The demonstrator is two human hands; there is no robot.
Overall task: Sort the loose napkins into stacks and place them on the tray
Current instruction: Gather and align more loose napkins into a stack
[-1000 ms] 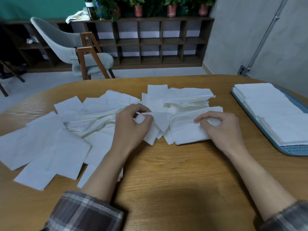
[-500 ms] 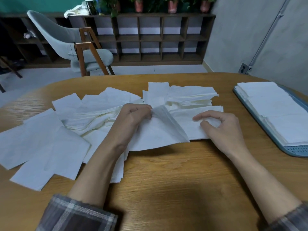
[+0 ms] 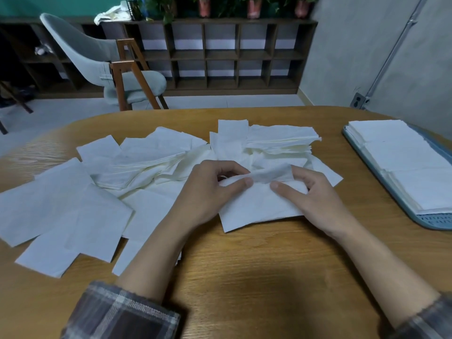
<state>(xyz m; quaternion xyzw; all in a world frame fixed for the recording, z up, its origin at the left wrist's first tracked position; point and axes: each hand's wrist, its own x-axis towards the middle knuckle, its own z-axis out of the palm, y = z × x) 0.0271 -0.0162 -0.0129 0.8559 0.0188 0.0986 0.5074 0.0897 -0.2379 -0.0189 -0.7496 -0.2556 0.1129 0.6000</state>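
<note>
Many loose white napkins (image 3: 73, 206) lie scattered over the left and middle of the wooden table (image 3: 244, 277). One white napkin (image 3: 256, 206) lies in front of me with its far edge folded up. My left hand (image 3: 210, 189) pinches that edge at the left, thumb on top. My right hand (image 3: 315, 194) pinches the same edge at the right. Behind them sits a rough pile of napkins (image 3: 278, 143). At the right edge, a blue-grey tray (image 3: 437, 221) holds neat stacks of white napkins (image 3: 401, 162).
A grey chair with wooden legs (image 3: 115, 77) stands beyond the table's far edge. A dark wooden shelf unit (image 3: 220, 52) with potted plants on top lines the back wall. Bare table wood lies between me and the napkins.
My left hand carried a napkin from the left pile over to the right and laid it down. My right hand came in and now pinches its far edge too.
</note>
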